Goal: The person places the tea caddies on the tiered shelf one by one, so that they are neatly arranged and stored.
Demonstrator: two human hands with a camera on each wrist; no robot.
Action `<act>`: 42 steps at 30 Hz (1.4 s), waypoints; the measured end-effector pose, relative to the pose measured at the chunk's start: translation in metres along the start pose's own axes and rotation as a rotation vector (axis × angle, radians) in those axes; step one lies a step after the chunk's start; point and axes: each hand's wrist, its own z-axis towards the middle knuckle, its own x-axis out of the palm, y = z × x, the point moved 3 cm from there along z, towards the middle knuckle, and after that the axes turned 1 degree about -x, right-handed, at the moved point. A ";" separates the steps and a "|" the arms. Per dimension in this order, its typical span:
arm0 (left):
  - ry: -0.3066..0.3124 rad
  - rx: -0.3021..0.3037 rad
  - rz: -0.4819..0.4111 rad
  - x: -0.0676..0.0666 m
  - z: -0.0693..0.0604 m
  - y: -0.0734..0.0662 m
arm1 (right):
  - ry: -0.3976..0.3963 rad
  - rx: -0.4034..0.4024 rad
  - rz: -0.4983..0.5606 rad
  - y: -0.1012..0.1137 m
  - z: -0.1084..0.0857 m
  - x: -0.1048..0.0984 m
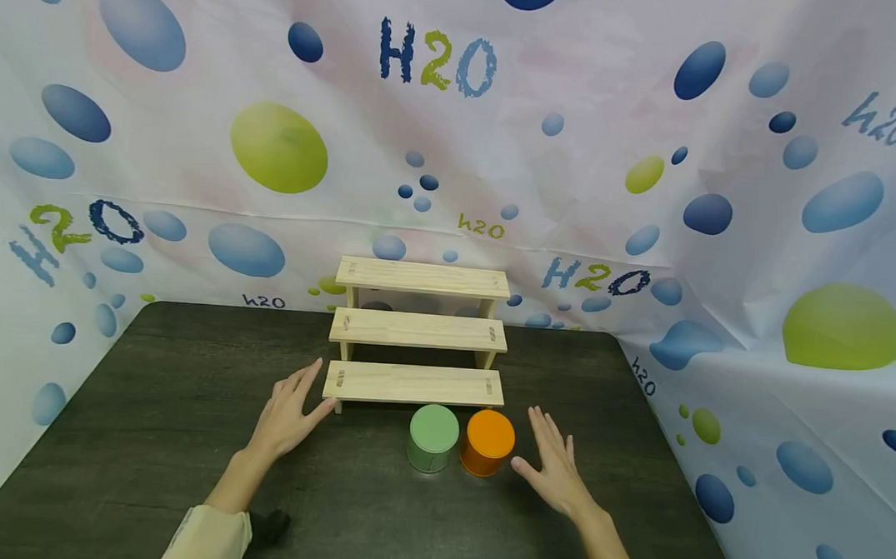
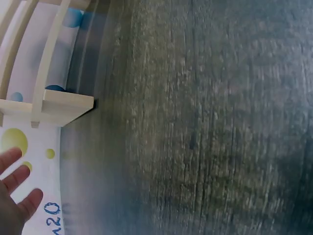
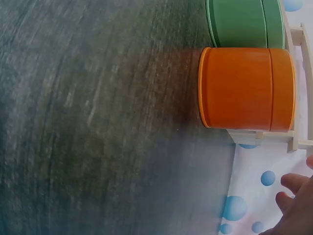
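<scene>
A green lidded canister [image 1: 433, 439] and an orange one [image 1: 487, 443] stand upright side by side in front of a three-step wooden shelf [image 1: 413, 384]. The right hand [image 1: 557, 477], its fingers spread, is just right of the orange canister and holds nothing. The left hand [image 1: 287, 414] hovers by the shelf's lower left corner, fingers extended and empty. In the right wrist view the orange canister [image 3: 247, 89] shows large beside the green one [image 3: 244, 22], with the right hand [image 3: 296, 205] at the lower right edge. Fingers of the left hand [image 2: 17, 191] show in the left wrist view, near the shelf [image 2: 66, 104].
The dark wood-grain table [image 1: 362, 518] carries the shelf near its back edge. Behind and at both sides hangs a white sheet [image 1: 438, 154] with blue and green spots and lettering, reaching the table's back edge.
</scene>
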 end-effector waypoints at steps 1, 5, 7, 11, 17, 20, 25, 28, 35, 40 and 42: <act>0.001 0.003 -0.011 0.000 0.001 0.000 | 0.000 -0.005 0.020 -0.001 0.000 0.001; 0.016 0.001 -0.035 0.003 0.004 0.003 | 0.004 -0.022 0.078 -0.005 0.000 0.005; 0.026 -0.002 -0.043 0.005 0.005 0.004 | 0.009 -0.023 0.107 -0.005 0.000 0.006; 0.044 -0.008 -0.057 0.009 0.008 0.007 | 0.034 -0.003 0.169 -0.007 0.000 0.009; 0.058 -0.011 -0.064 0.015 0.011 0.012 | 0.058 0.028 0.233 -0.007 0.001 0.014; 0.065 -0.011 -0.084 0.018 0.013 0.015 | 0.058 0.024 0.245 -0.006 0.002 0.016; 0.073 -0.012 -0.126 0.021 0.015 0.019 | 0.059 0.047 0.271 -0.007 0.004 0.022; 0.073 -0.005 -0.135 0.022 0.016 0.020 | 0.059 0.053 0.290 -0.007 0.006 0.026; 0.060 0.024 -0.141 0.026 0.022 0.022 | 0.043 0.076 0.325 -0.006 0.007 0.029; 0.052 0.030 -0.141 0.028 0.024 0.024 | 0.052 0.101 0.316 -0.007 0.008 0.033; 0.050 0.027 -0.142 0.029 0.025 0.025 | 0.057 0.105 0.315 -0.008 0.008 0.035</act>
